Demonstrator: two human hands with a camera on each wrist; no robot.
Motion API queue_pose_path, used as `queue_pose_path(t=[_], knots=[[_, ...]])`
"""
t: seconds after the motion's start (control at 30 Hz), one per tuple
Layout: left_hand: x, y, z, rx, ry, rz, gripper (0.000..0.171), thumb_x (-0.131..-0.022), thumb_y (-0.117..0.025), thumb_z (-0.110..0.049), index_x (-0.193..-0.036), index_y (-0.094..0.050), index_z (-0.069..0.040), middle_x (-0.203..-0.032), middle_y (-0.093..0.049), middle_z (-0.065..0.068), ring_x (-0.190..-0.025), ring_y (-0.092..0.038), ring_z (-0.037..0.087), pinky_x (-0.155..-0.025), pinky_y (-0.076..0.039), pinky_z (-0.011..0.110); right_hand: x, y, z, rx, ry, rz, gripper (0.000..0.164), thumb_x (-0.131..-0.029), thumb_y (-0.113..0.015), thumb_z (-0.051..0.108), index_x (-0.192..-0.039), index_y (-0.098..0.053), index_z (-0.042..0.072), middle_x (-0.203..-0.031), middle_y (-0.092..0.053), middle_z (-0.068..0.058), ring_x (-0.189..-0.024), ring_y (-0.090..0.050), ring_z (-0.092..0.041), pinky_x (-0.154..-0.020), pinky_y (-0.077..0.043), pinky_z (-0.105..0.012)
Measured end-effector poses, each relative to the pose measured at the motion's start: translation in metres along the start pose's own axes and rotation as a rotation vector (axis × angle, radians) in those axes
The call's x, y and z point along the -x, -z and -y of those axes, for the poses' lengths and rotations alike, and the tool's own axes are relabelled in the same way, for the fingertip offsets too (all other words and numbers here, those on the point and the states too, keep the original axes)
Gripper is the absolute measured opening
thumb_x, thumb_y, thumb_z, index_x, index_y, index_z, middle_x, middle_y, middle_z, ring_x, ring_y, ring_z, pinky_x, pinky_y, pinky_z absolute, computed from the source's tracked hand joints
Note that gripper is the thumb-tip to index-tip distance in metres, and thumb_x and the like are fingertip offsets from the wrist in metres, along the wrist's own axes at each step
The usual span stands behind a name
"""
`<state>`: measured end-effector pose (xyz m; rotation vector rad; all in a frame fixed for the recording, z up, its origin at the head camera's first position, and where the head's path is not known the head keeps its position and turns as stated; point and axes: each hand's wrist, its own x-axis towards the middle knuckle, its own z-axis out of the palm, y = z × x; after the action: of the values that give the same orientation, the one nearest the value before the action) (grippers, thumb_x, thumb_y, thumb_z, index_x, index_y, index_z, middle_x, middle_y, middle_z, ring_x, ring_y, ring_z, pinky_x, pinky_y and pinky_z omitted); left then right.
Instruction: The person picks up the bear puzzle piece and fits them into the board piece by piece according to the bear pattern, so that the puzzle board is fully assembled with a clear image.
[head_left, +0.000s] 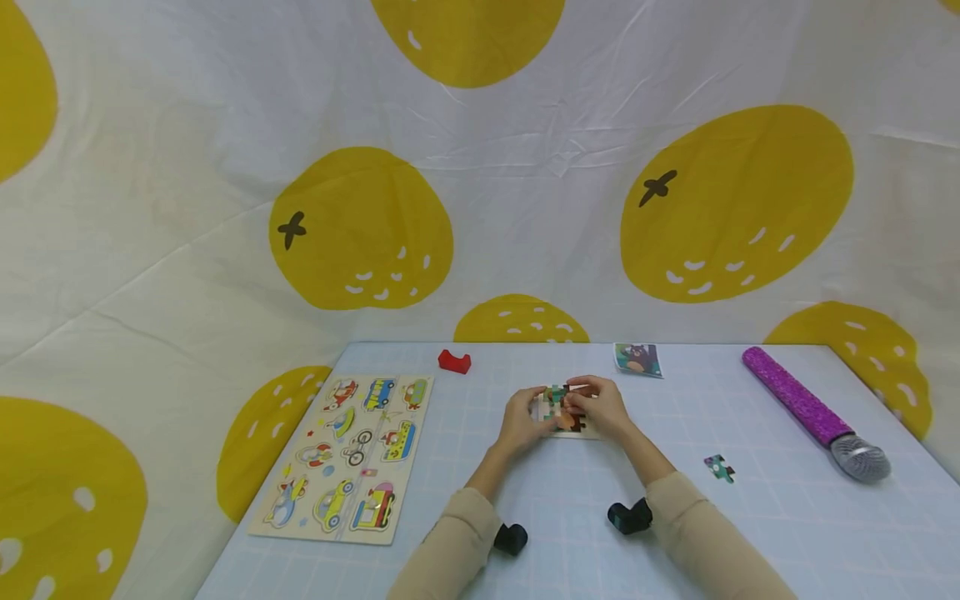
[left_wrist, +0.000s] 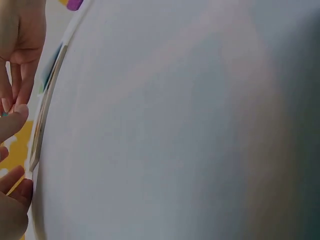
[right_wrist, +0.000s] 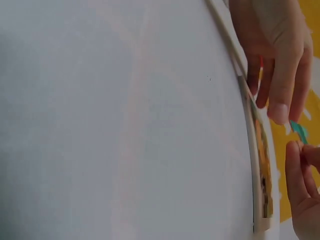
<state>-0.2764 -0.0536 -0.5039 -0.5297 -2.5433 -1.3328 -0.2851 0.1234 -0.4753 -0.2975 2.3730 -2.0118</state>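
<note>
A small jigsaw board (head_left: pixel 570 434) with a partly filled animal picture lies on the table between the two hands. My right hand (head_left: pixel 602 406) comes in from the right and pinches a teal jigsaw piece (right_wrist: pixel 300 131) just above the board. Spread at the board's left side is my left hand (head_left: pixel 520 422), its fingers by the edge and its thumb close to the lower part of the picture. In the right wrist view the left thumb (right_wrist: pixel 278 113) is right by the piece. The fingers partly hide the picture.
Left lies a vehicle peg puzzle (head_left: pixel 341 458). A red block (head_left: pixel 454 361) and a picture card (head_left: pixel 638 360) are at the back. To the right are a loose jigsaw piece (head_left: pixel 720 468) and a purple glitter microphone (head_left: pixel 802 400). Black wrist devices (head_left: pixel 630 517) sit by the sleeves.
</note>
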Motion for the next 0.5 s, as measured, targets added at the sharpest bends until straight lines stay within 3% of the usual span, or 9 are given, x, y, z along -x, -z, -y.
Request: queue_pose_path(t=[0.27,0.5], knots=[[0.002,-0.001,0.001,-0.058,0.075,0.076,0.072,-0.065,-0.087,-0.025,-0.127,-0.058,-0.003,-0.122,-0.058,0.014,-0.113,-0.051,0.028,-0.096,-0.042,0.040,-0.005,-0.005,-0.008,0.046,-0.084,-0.011,0.025,-0.085,-0.059,-0.008,-0.109,-0.059,-0.017,-0.080,-0.068,-0.019,-0.061,-0.067,-0.015,-0.058,-0.056,-0.025],[0.004,-0.001,0.002,-0.070,0.101,0.091,0.071,-0.066,-0.086,-0.026,-0.128,-0.057,-0.005,-0.126,-0.056,0.015,-0.118,-0.049,0.029,-0.101,-0.039,0.042,-0.008,-0.008,-0.015,0.094,-0.070,0.020,0.024,-0.085,-0.060,-0.008,-0.107,-0.060,-0.017,-0.080,-0.068,-0.021,-0.059,-0.065,-0.014,-0.054,-0.055,-0.025]])
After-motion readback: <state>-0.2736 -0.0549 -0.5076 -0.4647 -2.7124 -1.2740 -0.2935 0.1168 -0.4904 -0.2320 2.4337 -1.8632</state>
